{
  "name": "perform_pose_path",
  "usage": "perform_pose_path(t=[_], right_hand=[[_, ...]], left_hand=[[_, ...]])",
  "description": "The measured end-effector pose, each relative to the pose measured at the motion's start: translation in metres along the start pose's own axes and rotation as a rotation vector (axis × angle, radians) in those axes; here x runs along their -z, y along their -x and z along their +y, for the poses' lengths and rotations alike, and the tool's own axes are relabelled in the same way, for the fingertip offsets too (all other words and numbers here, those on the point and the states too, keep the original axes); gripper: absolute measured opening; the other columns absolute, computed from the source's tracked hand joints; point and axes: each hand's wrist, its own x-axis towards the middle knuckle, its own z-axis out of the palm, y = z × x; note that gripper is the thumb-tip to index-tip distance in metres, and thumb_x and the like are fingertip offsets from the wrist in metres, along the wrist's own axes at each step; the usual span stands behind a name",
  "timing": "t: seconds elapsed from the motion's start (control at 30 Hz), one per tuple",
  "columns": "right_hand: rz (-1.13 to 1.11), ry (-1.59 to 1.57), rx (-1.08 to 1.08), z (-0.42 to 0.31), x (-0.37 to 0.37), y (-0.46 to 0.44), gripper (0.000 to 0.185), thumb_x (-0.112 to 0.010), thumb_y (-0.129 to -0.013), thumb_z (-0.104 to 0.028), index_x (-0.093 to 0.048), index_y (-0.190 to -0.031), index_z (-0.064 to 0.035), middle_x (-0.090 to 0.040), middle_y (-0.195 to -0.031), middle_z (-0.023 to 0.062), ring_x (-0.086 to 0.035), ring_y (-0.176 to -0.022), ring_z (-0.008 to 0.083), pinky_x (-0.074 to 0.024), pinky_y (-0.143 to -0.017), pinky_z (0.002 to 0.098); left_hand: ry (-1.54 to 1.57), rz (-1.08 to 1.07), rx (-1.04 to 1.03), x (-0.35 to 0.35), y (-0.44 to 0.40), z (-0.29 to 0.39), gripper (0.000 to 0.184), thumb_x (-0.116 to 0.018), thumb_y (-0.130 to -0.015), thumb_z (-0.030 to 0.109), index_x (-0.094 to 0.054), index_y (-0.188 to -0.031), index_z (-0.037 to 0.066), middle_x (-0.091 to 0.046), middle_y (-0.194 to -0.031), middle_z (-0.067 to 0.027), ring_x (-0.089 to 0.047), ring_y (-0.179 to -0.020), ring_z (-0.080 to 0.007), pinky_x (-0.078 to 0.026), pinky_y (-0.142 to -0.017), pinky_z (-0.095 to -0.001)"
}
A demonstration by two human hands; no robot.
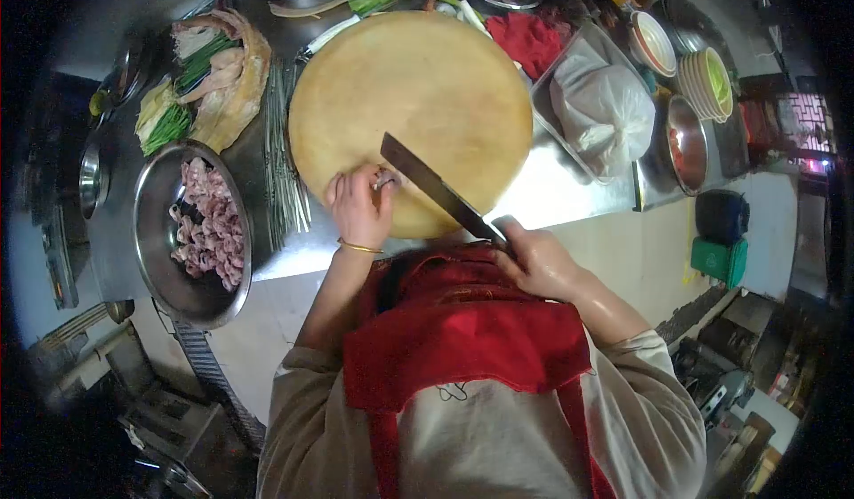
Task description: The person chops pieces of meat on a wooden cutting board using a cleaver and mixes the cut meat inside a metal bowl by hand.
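My right hand point(538, 263) grips the handle of a cleaver point(433, 185), its dark blade slanting up and left over the round wooden chopping block point(409, 90). Near the block's front left edge, my left hand point(358, 204) is closed, with a gold bracelet at the wrist. Between its fingertips shows a small greyish-pink piece point(387, 180), just left of the blade; its kind is too small to tell. A large steel bowl point(151, 241) stands to the left, with pink pieces of raw meat point(212, 232) in it.
Thin metal skewers point(283, 143) lie along the block's left side. Greens point(167, 130) and a large tan sheet point(240, 85) sit behind the bowl. At right are a tray with a white plastic bag point(600, 112), a red cloth point(527, 41), stacked bowls point(705, 85) and a steel basin point(688, 143).
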Motion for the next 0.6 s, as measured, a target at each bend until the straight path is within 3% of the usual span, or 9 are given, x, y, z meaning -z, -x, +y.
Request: perform_pose_path(t=[0.37, 0.6], right_hand=[[-0.101, 0.052, -0.02, -0.007, 0.004, -0.003, 0.037, -0.06, -0.09, -0.022, -0.043, -0.119, -0.0072, -0.063, -0.073, 0.0251, -0.063, -0.07, 0.0466, -0.05, -0.063, 0.0557], [-0.142, 0.054, -0.031, -0.027, 0.005, -0.033, 0.033, -0.058, -0.092, -0.022, -0.042, -0.114, -0.0043, -0.063, -0.079, 0.0272, -0.063, -0.078, 0.0484, -0.0494, -0.069, 0.0558]], left_hand=[[-0.098, -0.013, -0.068, 0.003, -0.001, -0.001, 0.02, -0.068, -0.082, 0.026, -0.064, -0.095, 0.012, -0.062, -0.098, -0.0065, -0.057, -0.098, -0.0297, -0.036, -0.101, -0.0468], [-0.122, -0.062, -0.075, 0.009, -0.007, 0.003, 0.018, -0.067, -0.081, 0.025, -0.065, -0.095, 0.013, -0.062, -0.098, -0.0065, -0.057, -0.098, -0.0297, -0.037, -0.099, -0.0454]])
